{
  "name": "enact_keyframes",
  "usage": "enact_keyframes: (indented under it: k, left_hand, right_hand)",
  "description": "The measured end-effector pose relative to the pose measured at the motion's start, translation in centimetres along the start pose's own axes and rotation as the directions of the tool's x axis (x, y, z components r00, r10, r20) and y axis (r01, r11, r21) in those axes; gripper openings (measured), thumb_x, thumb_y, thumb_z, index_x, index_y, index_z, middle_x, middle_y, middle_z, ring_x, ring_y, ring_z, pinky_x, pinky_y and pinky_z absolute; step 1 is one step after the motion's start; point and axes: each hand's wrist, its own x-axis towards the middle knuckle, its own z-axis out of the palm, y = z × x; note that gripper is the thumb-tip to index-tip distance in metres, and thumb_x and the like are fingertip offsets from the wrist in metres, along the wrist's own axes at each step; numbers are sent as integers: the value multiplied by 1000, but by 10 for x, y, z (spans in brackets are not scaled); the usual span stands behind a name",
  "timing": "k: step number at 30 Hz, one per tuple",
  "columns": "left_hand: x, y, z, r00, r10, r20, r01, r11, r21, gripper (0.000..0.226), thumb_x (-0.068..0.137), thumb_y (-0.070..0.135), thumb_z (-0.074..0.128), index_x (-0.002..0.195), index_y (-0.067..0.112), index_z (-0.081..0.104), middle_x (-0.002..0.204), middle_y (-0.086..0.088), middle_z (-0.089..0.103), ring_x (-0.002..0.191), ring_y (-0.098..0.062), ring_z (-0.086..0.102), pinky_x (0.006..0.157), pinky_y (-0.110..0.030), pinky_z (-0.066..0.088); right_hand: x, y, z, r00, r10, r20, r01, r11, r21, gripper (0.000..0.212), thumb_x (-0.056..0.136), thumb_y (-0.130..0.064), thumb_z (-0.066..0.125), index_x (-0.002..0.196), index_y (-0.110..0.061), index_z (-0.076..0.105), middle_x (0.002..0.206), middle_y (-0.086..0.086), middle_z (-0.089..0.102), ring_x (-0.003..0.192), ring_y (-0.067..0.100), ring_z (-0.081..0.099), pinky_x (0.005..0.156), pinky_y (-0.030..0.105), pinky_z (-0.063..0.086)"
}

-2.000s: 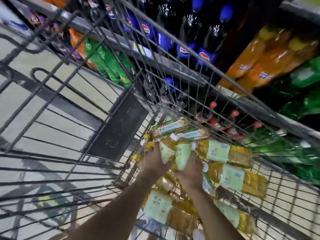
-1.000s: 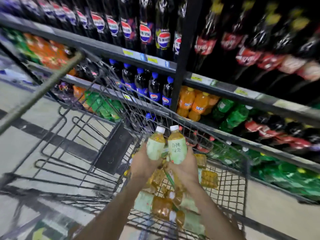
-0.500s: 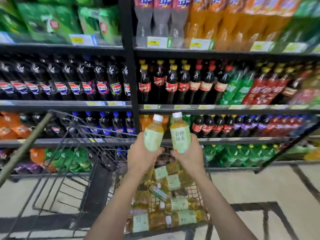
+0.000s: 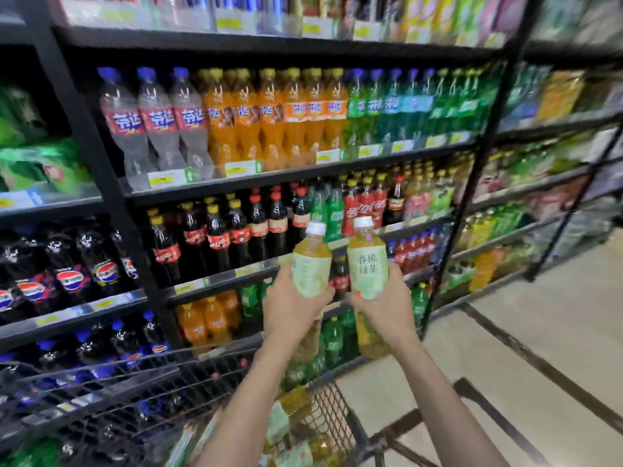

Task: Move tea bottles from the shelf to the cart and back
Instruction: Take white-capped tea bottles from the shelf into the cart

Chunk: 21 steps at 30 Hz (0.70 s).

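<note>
Dim, even store light, with faint glare on the cola bottles [image 4: 215, 230]. Motion blur smears the top shelf [image 4: 269, 42] and the edges; shelf lines bow outward.

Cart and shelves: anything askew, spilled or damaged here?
No spill or damage shows. The tea bottles in the cart lie loosely on their sides. The shelf rows stand upright. The left hand and right hand each hold a capped tea bottle upright. Blur hides detail.

Tea bottles [image 4: 312, 264]: clear glossy plastic, matt pale labels. Cart [image 4: 332, 404]: dark wire metal. Floor [image 4: 556, 332]: smooth tile.
</note>
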Motion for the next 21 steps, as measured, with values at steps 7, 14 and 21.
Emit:
enact_keyframes:
  k: [7,14,21]
  left_hand:
    - [-11,96,79,985,151,87,-141,983,-114,54,66,37,87,106,38,51,96,14,66,93,-16,66,81,-38,55]
    - [-26,179,157,958,275,83,-257,950,-174,58,65,40,87,112,30,56,97,11,67,89,-15,66,78,-39,55]
    - [-29,245,223,918,376,127,-349,917,-195,65,65,42,87,120,25,55,102,9,66,94,-18,63,80,-40,53]
  right_hand:
    - [20,4,-124,977,-51,-209,44,998,-34,65,63,-9,87,116,-14,50,91,-6,66,78,8,65,61,15,48]
    - [29,19,-234,925,-127,-357,107,991,-75,64,63,-4,88,110,-21,47,88,-13,62,73,-9,60,60,13,45]
    - [40,42,-318,868,-143,-475,91,987,-131,71,61,-12,88,118,-21,47,97,-5,63,87,18,63,70,31,53]
